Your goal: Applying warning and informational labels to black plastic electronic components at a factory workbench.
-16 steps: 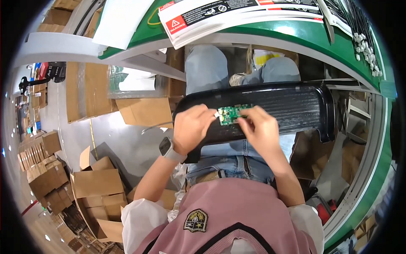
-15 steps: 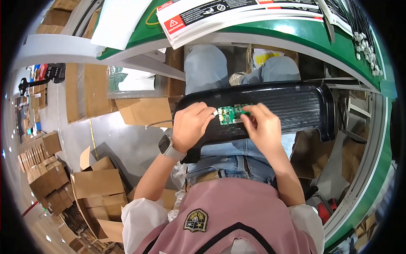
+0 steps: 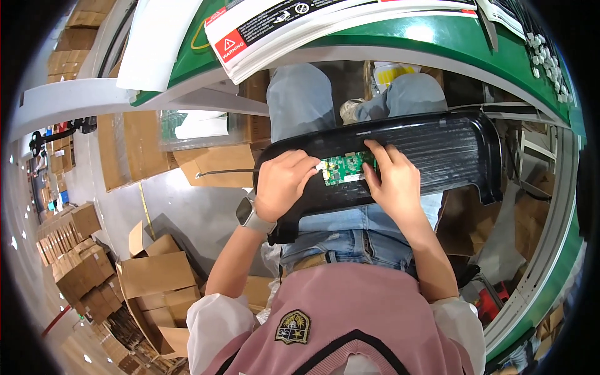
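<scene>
2 hands meet over a small green circuit board [image 3: 345, 169] that lies on the ribbed inner face of a long black plastic panel [image 3: 437, 153] resting across our lap. Our left hand [image 3: 282, 181] has its fingers curled down against the board's left end, and our right hand [image 3: 392, 181] lays its fingers narrow and flat over the board's right edge, index tip at the upper corner; we cannot tell whether either hand truly pinches the board or only presses it. A grey watch [image 3: 249, 214] sits on our left wrist. Compared with the frame 0.5 s ago, both hands and the board sit in nearly the same spot, with the left fingers slightly further over the board's end. Beyond the panel runs a green workbench [image 3: 431, 34] carrying a white sheet with a red warning label [image 3: 230, 45] at its corner and a black strip beside it. Small white parts [image 3: 550, 62] lie at the bench's right. Open brown cardboard boxes [image 3: 156, 275] stand on the floor to our left, their contents not visible.
</scene>
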`<state>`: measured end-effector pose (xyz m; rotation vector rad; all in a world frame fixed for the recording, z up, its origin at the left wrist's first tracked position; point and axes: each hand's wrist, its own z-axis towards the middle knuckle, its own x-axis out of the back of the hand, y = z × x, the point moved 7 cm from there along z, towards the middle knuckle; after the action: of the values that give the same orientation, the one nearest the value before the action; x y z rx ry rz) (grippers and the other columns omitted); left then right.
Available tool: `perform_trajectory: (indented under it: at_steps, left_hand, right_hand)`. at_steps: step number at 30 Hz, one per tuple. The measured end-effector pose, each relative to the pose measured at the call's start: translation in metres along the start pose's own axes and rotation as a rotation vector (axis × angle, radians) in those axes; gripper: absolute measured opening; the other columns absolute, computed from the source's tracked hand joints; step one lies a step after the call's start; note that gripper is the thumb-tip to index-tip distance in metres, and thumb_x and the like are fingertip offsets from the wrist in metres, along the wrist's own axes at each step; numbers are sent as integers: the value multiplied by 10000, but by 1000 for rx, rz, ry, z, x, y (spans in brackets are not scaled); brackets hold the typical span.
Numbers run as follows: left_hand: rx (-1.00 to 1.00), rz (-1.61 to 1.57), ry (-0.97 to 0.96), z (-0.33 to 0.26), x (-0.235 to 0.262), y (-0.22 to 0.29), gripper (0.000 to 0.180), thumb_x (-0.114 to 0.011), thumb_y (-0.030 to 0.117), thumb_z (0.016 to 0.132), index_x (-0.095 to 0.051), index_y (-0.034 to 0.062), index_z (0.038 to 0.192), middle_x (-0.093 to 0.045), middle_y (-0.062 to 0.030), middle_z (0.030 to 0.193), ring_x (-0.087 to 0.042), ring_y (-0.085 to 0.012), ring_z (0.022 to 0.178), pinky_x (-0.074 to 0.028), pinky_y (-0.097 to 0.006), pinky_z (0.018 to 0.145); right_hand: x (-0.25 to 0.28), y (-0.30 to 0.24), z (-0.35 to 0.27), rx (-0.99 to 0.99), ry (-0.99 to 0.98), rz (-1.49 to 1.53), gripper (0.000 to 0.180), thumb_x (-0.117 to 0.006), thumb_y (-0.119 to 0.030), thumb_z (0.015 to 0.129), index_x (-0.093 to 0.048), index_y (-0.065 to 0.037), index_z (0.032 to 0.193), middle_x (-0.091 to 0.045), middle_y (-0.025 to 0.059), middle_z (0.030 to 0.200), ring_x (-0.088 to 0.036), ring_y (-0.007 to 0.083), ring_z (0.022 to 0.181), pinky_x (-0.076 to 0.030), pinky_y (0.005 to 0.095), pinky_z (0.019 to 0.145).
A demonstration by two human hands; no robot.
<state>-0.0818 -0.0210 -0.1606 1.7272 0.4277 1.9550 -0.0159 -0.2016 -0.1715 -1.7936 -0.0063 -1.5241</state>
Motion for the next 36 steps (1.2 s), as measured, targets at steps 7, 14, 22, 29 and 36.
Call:
perform_trajectory:
  at_steps: [7,14,22,29,36]
  left_hand:
    - [-228,206,-111,5,-4,5,227,-732,91,738,-659,43,948,-591,-61,783,-606,-229,697,-496,-340,575]
    - [-613,216,-26,15,1,31,407,-644,92,720,-648,41,1124,-591,-73,897,-580,-204,727,-493,-316,587]
    - [-45,214,114,40,49,29,371,-748,215,767,-674,89,1108,-611,-94,1102,-580,-322,1033,-487,-445,877]
    - [-77,81,148,8,25,-19,143,-682,105,840,-690,59,975,-666,-92,878,-656,-301,794,-537,-393,718]
    - [-240,100,345,-33,107,41,246,-743,61,768,-688,83,1007,-665,-79,905,-656,-284,756,-513,-366,609]
  right_hand:
    - [-12,-10,1,130,102,-81,397,-701,-117,796,-617,-6,1167,-588,129,875,-640,276,782,-543,377,634]
    - [-8,-8,-6,109,158,-174,402,-639,-101,767,-596,56,1134,-556,149,872,-607,302,769,-534,381,600]
    - [72,29,17,208,372,-270,387,-710,-159,754,-652,-104,1132,-616,69,908,-637,268,891,-535,400,744]
    - [122,87,37,397,96,-493,367,-748,-236,738,-656,-147,1082,-660,52,998,-644,253,976,-465,447,900]
    - [176,80,-28,459,-86,-340,280,-725,-196,704,-685,-108,967,-642,103,788,-656,296,744,-528,435,662]
